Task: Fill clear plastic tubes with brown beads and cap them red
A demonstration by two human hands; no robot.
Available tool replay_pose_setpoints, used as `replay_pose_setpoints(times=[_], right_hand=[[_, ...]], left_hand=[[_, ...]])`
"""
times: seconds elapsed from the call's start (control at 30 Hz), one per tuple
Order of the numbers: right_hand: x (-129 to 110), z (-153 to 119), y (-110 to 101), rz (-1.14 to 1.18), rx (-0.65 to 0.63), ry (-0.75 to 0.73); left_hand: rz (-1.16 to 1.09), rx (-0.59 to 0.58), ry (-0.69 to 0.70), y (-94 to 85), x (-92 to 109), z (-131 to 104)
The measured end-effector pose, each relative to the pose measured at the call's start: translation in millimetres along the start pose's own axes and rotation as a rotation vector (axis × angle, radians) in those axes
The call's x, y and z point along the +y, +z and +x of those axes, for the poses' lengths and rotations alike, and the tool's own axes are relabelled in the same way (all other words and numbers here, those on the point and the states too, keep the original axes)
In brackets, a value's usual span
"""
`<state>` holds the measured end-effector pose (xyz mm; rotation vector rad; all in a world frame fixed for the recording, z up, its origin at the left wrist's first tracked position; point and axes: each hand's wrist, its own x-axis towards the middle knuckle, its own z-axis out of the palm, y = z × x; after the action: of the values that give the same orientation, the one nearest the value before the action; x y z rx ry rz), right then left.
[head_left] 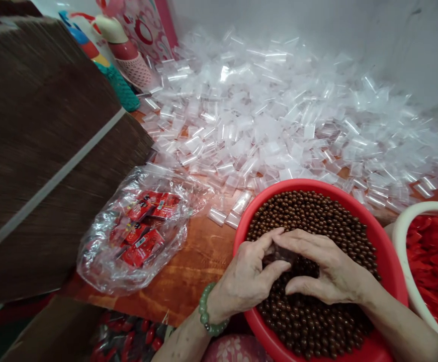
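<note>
My left hand (245,276), with a green bead bracelet (205,311) at its wrist, is curled with thumb and fingers around a small see-through thing (282,255). Its exact kind is hidden by the fingers. From the right, my right hand (322,266) lays its outstretched fingers against the top of that thing, its thumb held apart below. Both hands are over a red basin (241,236) filled with shiny brown beads or balls (317,211).
Clear plastic sleeves (271,115) are heaped behind the basin. A pale tub (400,241) of red pieces (433,256) stands at right. Left are a plastic bag (101,266) with red packets (143,246), a strapped cardboard stack (45,125) and bottles (134,60).
</note>
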<state>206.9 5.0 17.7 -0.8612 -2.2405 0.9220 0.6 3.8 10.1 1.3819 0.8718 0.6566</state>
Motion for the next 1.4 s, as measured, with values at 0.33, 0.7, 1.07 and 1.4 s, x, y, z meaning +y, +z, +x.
replay_pose_setpoints(times=[0.33,0.7,1.07,1.4], right_hand=[[0,1,-7,0.104,-0.014,0.015],[0,6,-7,0.145,-0.003,0.033],[0,6,3,0.067,0.126,-0.025],[-4,-5,-5,0.08,0.051,0.087]], left_hand=[[0.007,0.032,-0.017,0.7,-7,-2],[0.115,0.015,-0.021,1.0,-6,-3],[0.049,0.012,0.023,2.5,-14,-3],[-0.044,-0.002,0.024,2.1,-11,2]])
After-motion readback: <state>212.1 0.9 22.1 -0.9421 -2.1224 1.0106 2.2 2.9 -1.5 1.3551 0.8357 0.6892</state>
